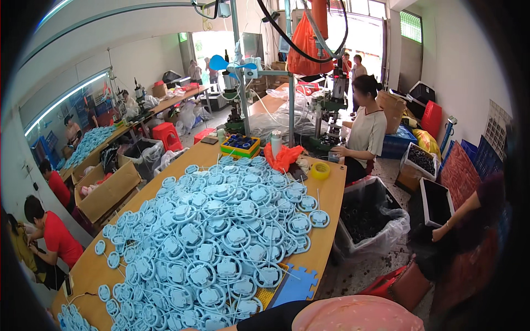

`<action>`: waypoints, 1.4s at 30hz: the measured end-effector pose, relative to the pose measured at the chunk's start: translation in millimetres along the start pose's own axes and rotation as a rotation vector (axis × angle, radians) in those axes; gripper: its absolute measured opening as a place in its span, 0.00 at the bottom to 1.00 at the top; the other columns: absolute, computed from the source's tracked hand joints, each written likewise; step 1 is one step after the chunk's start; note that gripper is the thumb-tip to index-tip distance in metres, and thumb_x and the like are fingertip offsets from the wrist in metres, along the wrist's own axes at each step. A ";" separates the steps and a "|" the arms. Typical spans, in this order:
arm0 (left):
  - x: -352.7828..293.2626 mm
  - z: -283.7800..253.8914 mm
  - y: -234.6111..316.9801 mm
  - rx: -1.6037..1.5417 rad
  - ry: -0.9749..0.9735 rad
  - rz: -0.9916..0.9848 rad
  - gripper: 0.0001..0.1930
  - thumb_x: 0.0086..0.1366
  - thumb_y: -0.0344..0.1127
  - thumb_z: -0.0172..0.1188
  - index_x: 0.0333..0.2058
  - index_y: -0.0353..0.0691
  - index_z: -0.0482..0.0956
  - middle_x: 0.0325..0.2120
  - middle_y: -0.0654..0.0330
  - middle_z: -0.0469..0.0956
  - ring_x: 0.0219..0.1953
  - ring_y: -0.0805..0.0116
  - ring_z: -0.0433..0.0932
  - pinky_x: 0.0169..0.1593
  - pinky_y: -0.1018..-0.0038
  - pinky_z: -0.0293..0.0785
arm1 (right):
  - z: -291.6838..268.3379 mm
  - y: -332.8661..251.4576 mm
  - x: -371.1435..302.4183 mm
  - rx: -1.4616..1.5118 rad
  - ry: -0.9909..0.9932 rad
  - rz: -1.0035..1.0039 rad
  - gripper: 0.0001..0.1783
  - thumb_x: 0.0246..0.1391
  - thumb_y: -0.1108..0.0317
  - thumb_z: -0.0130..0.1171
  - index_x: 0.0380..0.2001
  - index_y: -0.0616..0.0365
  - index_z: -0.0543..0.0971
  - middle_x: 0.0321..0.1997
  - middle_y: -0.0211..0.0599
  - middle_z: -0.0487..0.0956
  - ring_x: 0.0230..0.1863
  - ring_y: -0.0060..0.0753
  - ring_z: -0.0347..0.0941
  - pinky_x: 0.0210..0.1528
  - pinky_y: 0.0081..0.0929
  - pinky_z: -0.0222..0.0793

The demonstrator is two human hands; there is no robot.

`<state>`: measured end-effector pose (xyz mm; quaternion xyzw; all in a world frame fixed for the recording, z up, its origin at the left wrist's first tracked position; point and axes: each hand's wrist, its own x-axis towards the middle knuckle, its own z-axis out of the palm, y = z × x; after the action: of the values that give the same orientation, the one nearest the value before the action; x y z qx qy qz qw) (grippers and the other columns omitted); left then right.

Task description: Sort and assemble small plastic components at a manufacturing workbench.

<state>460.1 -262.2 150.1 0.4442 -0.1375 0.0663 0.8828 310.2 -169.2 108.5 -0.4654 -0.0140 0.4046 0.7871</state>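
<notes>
A dark sleeve [270,318] of mine runs leftward along the lower edge, beside pink patterned cloth [359,315] on me. Only a sliver of skin shows past the sleeve, and the frame cuts off the rest. Neither of my hands can be made out. Nearest to the sleeve is a large heap of light-blue plastic rings [226,267] with squarish centres and thin pale strands, spread over a wooden table [326,243]. A blue foam mat piece [295,286] with jigsaw edges lies by the heap, next to a yellow mesh surface [270,295].
At the table's far end are a yellow tray [240,148], a bottle [276,142], an orange bag [284,158] and a tape roll [320,170]. A lined bin [364,215] holds black parts. One person [364,129] sits by a machine; another person's arm [464,212] reaches in at right.
</notes>
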 end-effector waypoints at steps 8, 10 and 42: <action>-31.8 -24.4 19.0 -0.131 0.121 -0.020 0.21 0.67 0.40 0.48 0.55 0.38 0.67 0.45 0.57 0.74 0.41 0.67 0.74 0.40 0.77 0.71 | -10.3 8.1 18.3 -0.070 -0.113 -0.003 0.14 0.47 0.72 0.58 0.39 0.61 0.76 0.26 0.43 0.80 0.24 0.38 0.79 0.26 0.32 0.76; -76.9 -66.7 36.7 -0.111 0.258 -0.023 0.20 0.67 0.40 0.47 0.55 0.38 0.67 0.44 0.57 0.74 0.40 0.68 0.75 0.39 0.78 0.71 | -3.6 15.3 33.6 -0.169 -0.153 -0.052 0.13 0.49 0.69 0.54 0.40 0.55 0.75 0.23 0.37 0.80 0.23 0.30 0.79 0.25 0.27 0.74; -279.1 -122.4 168.4 0.551 1.013 0.074 0.30 0.55 0.26 0.62 0.54 0.31 0.57 0.47 0.52 0.68 0.44 0.68 0.73 0.44 0.74 0.75 | 32.6 -21.6 14.7 -0.657 -0.314 0.001 0.25 0.53 0.66 0.64 0.50 0.67 0.69 0.41 0.37 0.77 0.40 0.25 0.74 0.42 0.25 0.72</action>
<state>176.2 -62.1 125.4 0.5656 0.3093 0.3348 0.6873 320.6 -141.4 137.9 -0.6258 -0.2637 0.4454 0.5835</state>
